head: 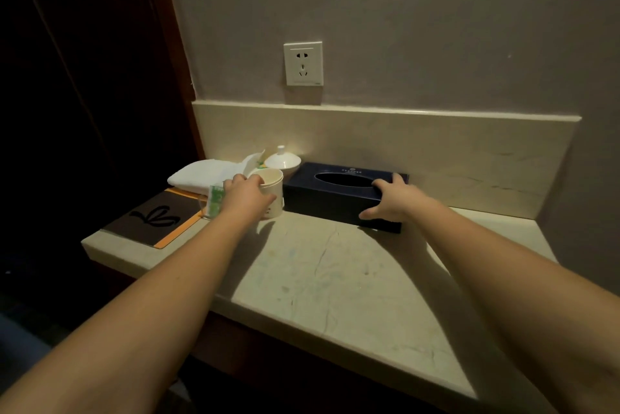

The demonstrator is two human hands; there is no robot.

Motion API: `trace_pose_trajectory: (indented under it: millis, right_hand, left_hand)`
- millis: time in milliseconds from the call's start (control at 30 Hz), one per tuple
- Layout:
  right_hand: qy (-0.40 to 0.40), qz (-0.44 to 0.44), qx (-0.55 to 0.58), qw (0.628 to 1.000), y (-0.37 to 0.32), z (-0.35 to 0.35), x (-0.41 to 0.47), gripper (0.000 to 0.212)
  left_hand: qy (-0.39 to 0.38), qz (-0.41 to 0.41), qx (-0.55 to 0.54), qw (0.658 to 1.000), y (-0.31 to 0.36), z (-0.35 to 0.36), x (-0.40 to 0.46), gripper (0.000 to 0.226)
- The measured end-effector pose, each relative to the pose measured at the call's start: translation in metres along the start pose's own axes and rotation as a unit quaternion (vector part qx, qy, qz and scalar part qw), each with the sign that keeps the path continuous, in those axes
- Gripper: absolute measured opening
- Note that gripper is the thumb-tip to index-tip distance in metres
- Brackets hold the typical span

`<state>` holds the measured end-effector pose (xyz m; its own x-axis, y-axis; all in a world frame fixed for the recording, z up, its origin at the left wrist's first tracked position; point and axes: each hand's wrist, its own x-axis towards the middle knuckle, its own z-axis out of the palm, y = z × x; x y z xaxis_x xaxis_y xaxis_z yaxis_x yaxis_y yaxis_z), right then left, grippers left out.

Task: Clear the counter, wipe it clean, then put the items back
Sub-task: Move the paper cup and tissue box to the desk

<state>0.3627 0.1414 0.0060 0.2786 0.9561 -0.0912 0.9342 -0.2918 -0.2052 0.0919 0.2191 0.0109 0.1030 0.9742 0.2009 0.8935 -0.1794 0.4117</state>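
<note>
ok so both my hands out over pale stone tabletop [335,279]. Left hand [246,194] at 11 o'clock, fingers curled round white cup [272,185]; green-printed packet [214,200] right beside that hand, can't tell if it's held too. Right hand [391,199] at 1 o'clock, gripping right end of dark tissue box [328,195], thumb on near side, fingers over top. Folded white towel [204,174] and white lid [282,160] behind cup at 11. Dark mat [157,217] at 10, on left edge. Wall socket [303,63] at 12.
</note>
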Motion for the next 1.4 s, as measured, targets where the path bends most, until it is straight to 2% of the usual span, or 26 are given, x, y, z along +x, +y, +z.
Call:
trace_pose_trajectory:
  millis: [167,567,767,1033,1133,1400]
  right_hand:
    - [0.026,-0.002,0.014,1.0,0.002,0.008,0.006,0.088]
    - [0.025,-0.001,0.023,0.999,-0.002,0.004,0.005,0.088]
    - [0.039,0.008,0.029,0.999,-0.003,-0.001,-0.021,0.089]
    - [0.122,0.044,0.041,0.991,0.003,-0.007,-0.115,0.084]
    - [0.149,0.055,0.05,0.986,0.005,-0.006,-0.163,0.086]
    - [0.186,0.083,0.087,0.975,0.007,-0.003,-0.311,0.078]
  left_hand:
    - [0.005,0.003,-0.018,1.0,-0.011,0.011,0.009,0.036]
    - [0.01,0.011,0.0,1.0,-0.01,0.0,-0.01,0.04]
    - [0.026,0.047,-0.027,0.998,-0.017,-0.023,-0.042,0.04]
    - [0.057,0.097,-0.107,0.988,-0.033,-0.064,-0.114,0.032]
    - [0.062,0.109,-0.152,0.98,-0.043,-0.078,-0.149,0.023]
    - [0.056,0.14,-0.237,0.96,-0.062,-0.103,-0.236,0.018]
